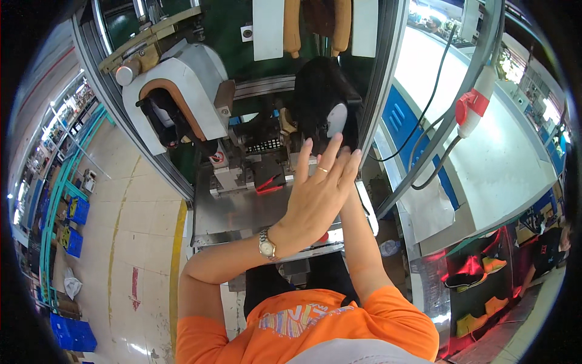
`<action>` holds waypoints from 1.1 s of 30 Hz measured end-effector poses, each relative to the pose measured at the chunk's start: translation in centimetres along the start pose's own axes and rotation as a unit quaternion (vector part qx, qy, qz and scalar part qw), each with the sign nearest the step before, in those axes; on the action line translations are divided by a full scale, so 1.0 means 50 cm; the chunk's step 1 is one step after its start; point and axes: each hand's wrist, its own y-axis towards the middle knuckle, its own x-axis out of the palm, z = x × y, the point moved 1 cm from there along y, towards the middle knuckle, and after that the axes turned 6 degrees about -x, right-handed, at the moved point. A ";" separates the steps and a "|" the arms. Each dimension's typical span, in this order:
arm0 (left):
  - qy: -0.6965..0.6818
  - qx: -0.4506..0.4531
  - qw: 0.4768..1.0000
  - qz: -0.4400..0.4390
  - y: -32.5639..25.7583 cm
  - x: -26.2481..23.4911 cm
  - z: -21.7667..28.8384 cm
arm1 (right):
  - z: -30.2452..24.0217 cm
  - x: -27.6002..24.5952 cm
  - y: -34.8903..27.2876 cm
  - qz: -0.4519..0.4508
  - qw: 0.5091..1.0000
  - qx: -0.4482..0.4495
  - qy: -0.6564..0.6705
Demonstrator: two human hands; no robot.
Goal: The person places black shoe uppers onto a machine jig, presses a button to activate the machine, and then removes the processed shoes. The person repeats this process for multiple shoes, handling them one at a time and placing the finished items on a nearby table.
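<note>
Head view, the only one; clock read from the left hand. Left hand (pixel 321 197) mid-frame, back up, nothing seen gripped. Fingers long and straight: the leftmost stands off to the side, the others run close together. Ring (pixel 323 170) on one finger, metal-band wristwatch (pixel 267 245) at the wrist. Right forearm (pixel 364 246) comes up from 5 o'clock and goes behind the left hand. Right hand hidden there; can't tell its fingers or whether it holds anything.

Black shoe-shaped piece (pixel 321 85) at 12 o'clock, on the machine's right-hand station, with a pale oval patch (pixel 337 118) low on it. Left fingertips overlap its lower end; contact can't be told. Two tan pads (pixel 292 30) hang farther up at 12.

Red-handled tool (pixel 268 188) at 9 o'clock, lying among the metal fixtures. Bare metal plate (pixel 233 221) at 8. White housing (pixel 209 76) with brown trim at 10, another black piece (pixel 160 115) inside its opening.

Red-and-white plug (pixel 473 106) on a cable at 2. White table (pixel 509 170) at 3. Yellow-orange shoes (pixel 470 324) at 4 in reddish light, part of a co-worker (pixel 548 252) by the rim beyond. Blue crates (pixel 73 332) at 8, far off on the floor side.
</note>
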 end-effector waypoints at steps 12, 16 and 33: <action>0.072 -0.023 0.996 -0.038 -0.034 0.028 0.029 | -0.013 -0.019 0.012 0.001 0.999 0.017 -0.036; 0.071 -0.032 0.997 -0.018 -0.040 0.049 0.023 | -0.026 -0.015 0.037 -0.010 0.997 0.030 -0.068; 0.075 -0.039 0.995 -0.044 -0.042 0.058 0.031 | -0.047 -0.030 0.065 -0.002 0.992 0.037 -0.118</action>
